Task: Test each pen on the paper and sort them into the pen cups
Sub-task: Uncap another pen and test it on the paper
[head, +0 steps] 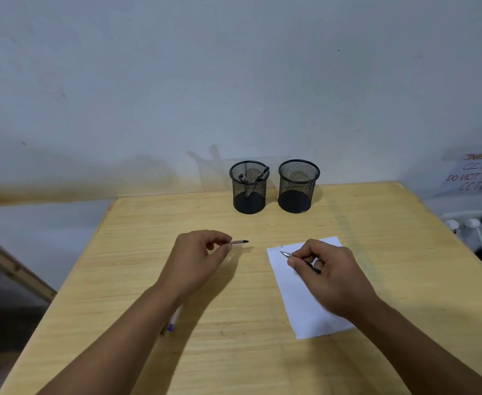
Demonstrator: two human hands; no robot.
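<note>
Mesh cups round | paper flat | right hand gripping pen

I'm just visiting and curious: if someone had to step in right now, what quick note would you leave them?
Left hand: pinching a small clear pen cap with a black tip above the pale wooden table.
Right hand: gripping a silver-tipped black pen, tip at the top of the white paper sheet, beside some small writing.
Left black mesh cup holds at least two pens; right black mesh cup looks empty.
A blue-and-white pen lies partly hidden under the left forearm.
Left to do: finish this test, recap, sort it, then test the remaining pen.
</note>
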